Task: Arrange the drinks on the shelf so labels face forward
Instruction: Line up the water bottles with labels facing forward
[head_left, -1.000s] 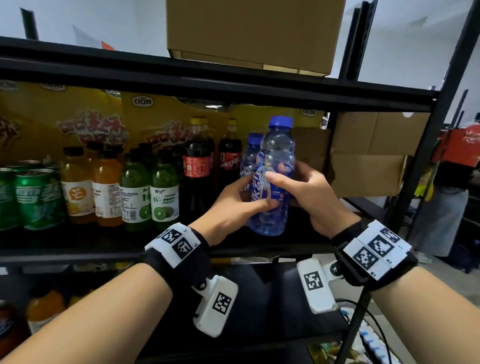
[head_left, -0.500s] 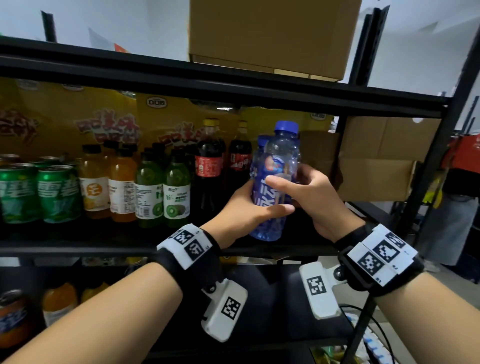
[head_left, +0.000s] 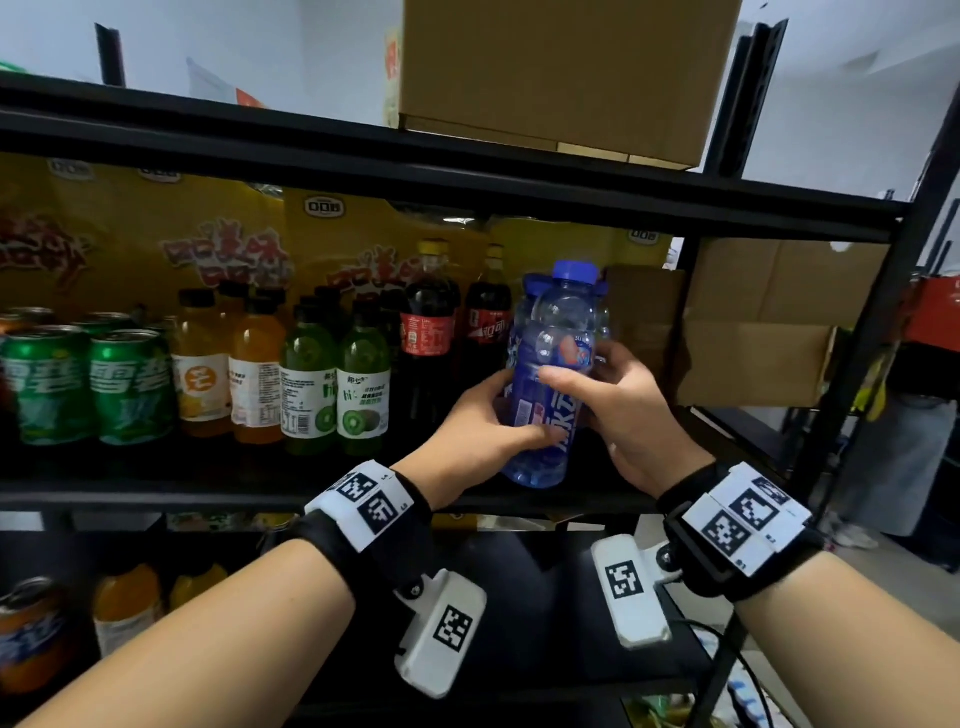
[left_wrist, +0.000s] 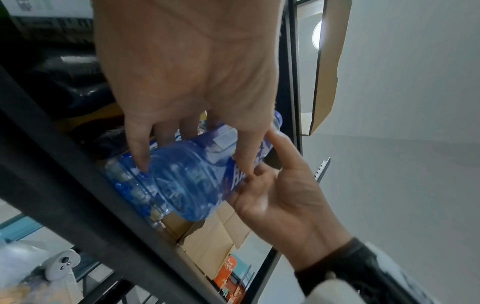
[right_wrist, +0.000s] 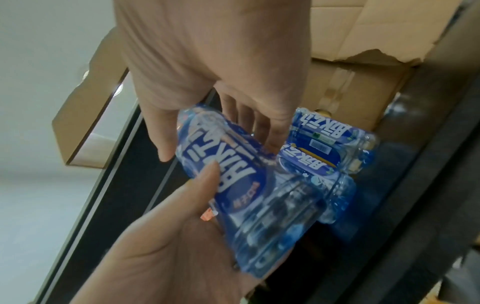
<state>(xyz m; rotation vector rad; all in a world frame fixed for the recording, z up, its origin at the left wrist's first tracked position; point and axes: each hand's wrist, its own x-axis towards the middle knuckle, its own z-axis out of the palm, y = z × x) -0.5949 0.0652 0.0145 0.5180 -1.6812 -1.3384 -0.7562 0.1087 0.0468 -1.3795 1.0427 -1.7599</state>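
Note:
A clear blue-labelled drink bottle (head_left: 545, 384) with a blue cap is held upright just above the black shelf (head_left: 208, 493), at its right end. My left hand (head_left: 488, 421) grips its lower left side, thumb across the label. My right hand (head_left: 618, 400) grips its right side, thumb over the label's upper part. The left wrist view shows the bottle (left_wrist: 187, 181) from below with my left hand's fingers (left_wrist: 137, 148) curled round it. In the right wrist view the bottle (right_wrist: 233, 179) sits between both hands; two more same-brand bottles (right_wrist: 327, 148) stand behind it.
Left of the held bottle stand two cola bottles (head_left: 431, 338), green kiwi drinks (head_left: 337, 384), orange drinks (head_left: 228, 374) and green cans (head_left: 83, 384). Yellow snack bags (head_left: 223, 249) line the back. Cardboard boxes (head_left: 753, 322) sit to the right, another box (head_left: 561, 73) on the upper shelf.
The bottle has been turned between both hands, so a different part of its label faces me. The hands have shifted their hold slightly. The view has drifted, and the shelf appears further right.

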